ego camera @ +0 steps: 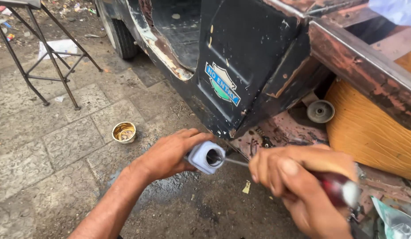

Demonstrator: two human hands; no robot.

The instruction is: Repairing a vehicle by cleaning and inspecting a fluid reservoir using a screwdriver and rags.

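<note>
Head view: a rusted black vehicle body fills the upper frame above paved ground, with a metal stand at the top left corner. Left hand wraps closed around a small grey-white bottle, mouth sideways. Right hand grips a red-handled screwdriver, its shaft entering the bottle's mouth. A small open tin sits on the ground nearby.

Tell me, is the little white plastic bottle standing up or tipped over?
Tipped. The left hand holds the small white plastic bottle sideways, mouth facing the red-handled screwdriver in the right hand, whose thin metal shaft pokes into the opening.
</note>
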